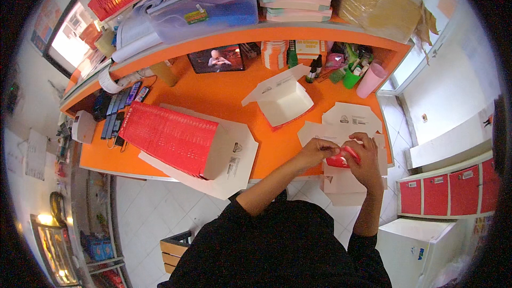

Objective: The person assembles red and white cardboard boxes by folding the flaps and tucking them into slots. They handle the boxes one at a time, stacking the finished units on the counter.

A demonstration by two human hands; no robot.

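At the desk's right front edge lies a partly folded carton (353, 118), white with print on its flaps and red on its other face. My left hand (321, 150) pinches the near edge of a red part of it. Against that same red part, my right hand (364, 161) has its fingers curled, and the fingers partly hide the fold. Farther back stands a folded box (290, 105) with its lid up, white inside and red outside. To the left lies a long stack of nested red cartons (170, 137) with white flaps.
The orange desk (208, 96) has a raised shelf along its back, loaded with boxes and a plastic case (205, 16). Under it are a lit screen (217, 60), small bottles (314, 69), a green cup (350, 79) and a pink cup (372, 80). Remote controls (114, 114) lie left.
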